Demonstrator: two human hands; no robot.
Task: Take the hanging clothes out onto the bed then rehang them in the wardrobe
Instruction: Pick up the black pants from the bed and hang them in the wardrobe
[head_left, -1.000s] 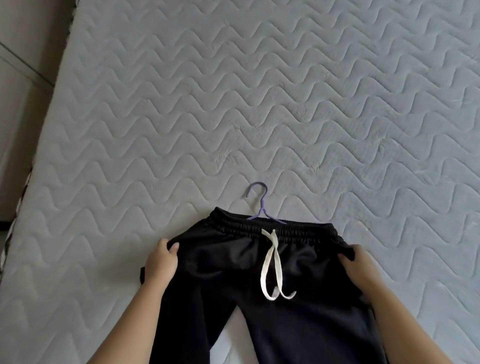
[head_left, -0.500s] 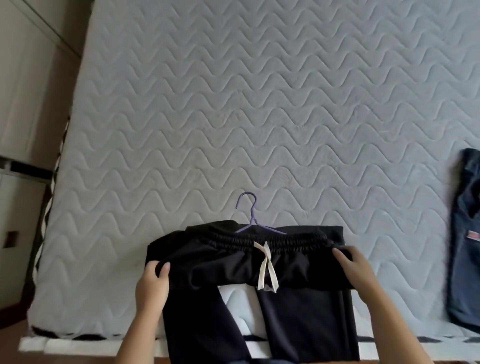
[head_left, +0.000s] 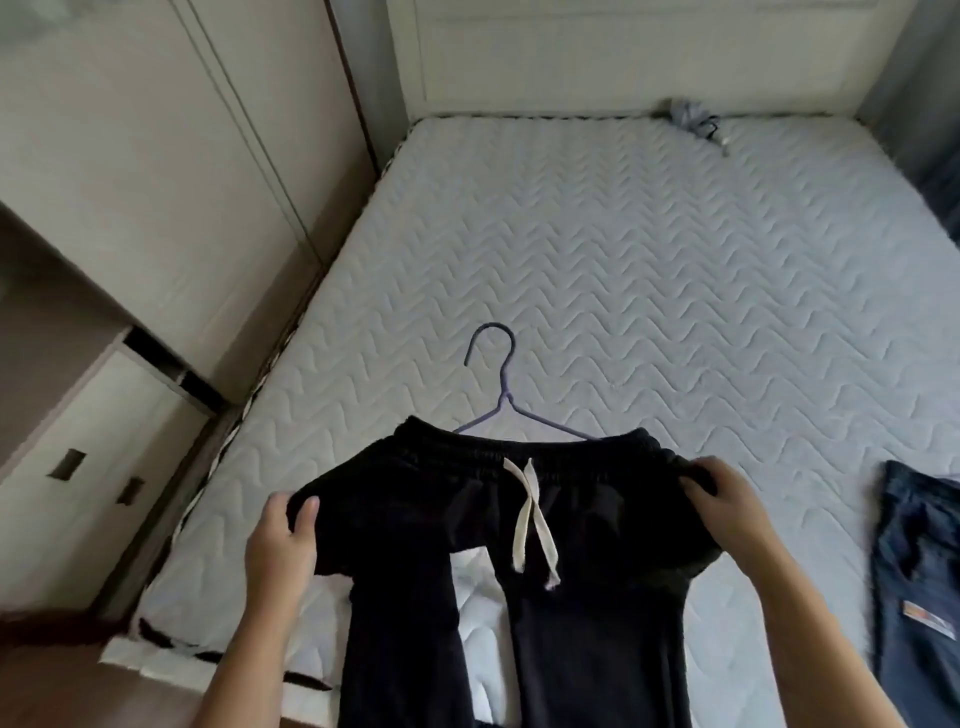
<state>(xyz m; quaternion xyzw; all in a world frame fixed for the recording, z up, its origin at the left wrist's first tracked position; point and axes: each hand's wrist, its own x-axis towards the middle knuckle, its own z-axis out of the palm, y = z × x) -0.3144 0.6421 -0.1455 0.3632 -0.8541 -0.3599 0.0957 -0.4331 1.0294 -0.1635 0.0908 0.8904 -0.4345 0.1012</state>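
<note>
Black trousers (head_left: 519, 571) on purple hanger (head_left: 501, 400), over near edge of bed (head_left: 675, 270). Left hand (head_left: 283, 540) pinches left hip fabric; right hand (head_left: 727, 509) grips right waistband corner. Jeans (head_left: 914, 587) lie right, apparently flat.

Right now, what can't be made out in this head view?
Hanger: head view, shoulders and bar hidden under the trousers.
Trousers: leg ends cut off by the bottom edge.
Jeans: cut off by the right edge.
Grey bundle by the headboard: too small to identify.
</note>
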